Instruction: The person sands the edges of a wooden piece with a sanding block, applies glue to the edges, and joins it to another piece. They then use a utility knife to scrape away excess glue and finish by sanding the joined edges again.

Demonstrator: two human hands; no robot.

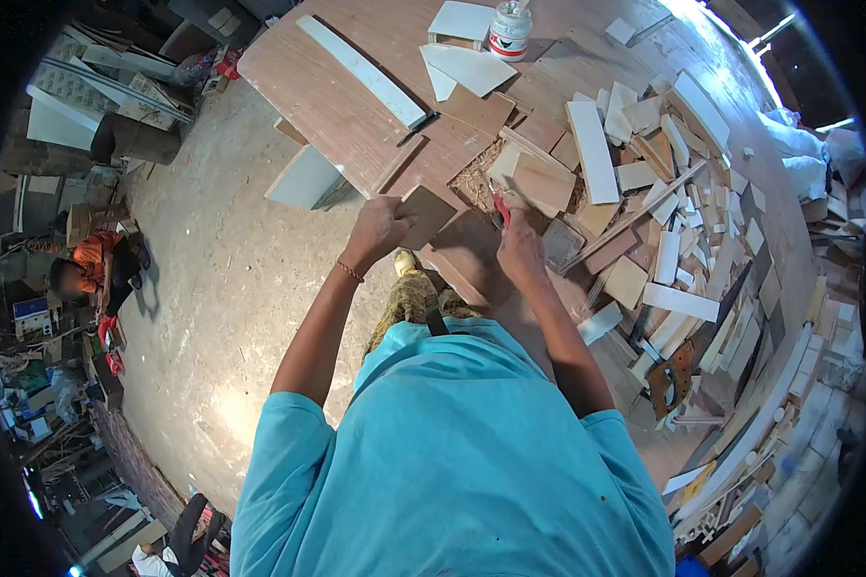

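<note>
My left hand [380, 234] is closed on the edge of a small square brown wooden board [427, 215], held over the near edge of the workbench [342, 106]. In my right hand [522, 252] is a slim red-handled tool [500, 208], its tip pointing away from me; its exact kind is too small to make out. Beyond the two hands lies a patch of wood shavings [475, 181]. A pale wooden block [543, 183] rests close past the red-handled tool, apart from the board.
Wood offcuts [674, 221] are heaped on the right. A white jar with a red label [510, 34] stands at the back, near a long white strip [361, 72]. A person in orange [101, 262] is on the left, across the concrete floor [216, 250].
</note>
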